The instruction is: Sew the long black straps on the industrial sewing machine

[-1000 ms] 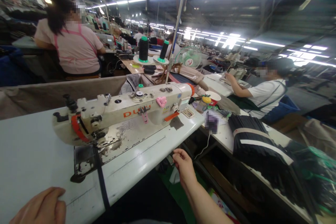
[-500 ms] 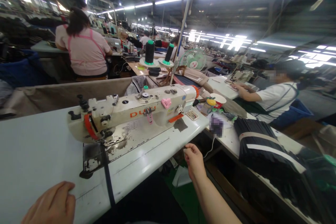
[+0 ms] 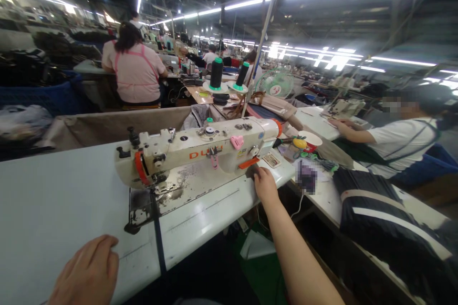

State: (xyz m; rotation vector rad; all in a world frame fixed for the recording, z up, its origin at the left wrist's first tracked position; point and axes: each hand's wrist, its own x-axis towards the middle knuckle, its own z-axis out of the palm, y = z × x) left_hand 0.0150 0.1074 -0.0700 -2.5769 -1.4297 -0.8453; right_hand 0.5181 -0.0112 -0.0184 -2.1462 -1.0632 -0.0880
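A white sewing machine point(image 3: 200, 152) with orange trim stands on the pale table point(image 3: 71, 186). From beneath its needle area a narrow black strap point(image 3: 159, 238) runs down over the table's front edge. Resting on the tabletop left of the strap, my left hand point(image 3: 88, 271) is empty, its fingers loosely bent and lying on the surface. My right hand point(image 3: 265, 186) is at the right end of the machine, fingers drawn together at a small dark grey piece point(image 3: 252, 170) on the table. Its fingertips are partly hidden, so what they pinch is unclear.
Two thread cones point(image 3: 215, 74) stand behind the machine, near a green fan point(image 3: 275, 83). A side table holds a red and white bowl point(image 3: 310, 139) and a bundle of black fabric point(image 3: 375, 209). One co-worker point(image 3: 136, 71) sits ahead, another point(image 3: 404, 133) at right.
My right hand has moved from the table's front edge forward onto the tabletop, reaching the dark grey piece. My left hand stays on the table. The view has swung slightly left.
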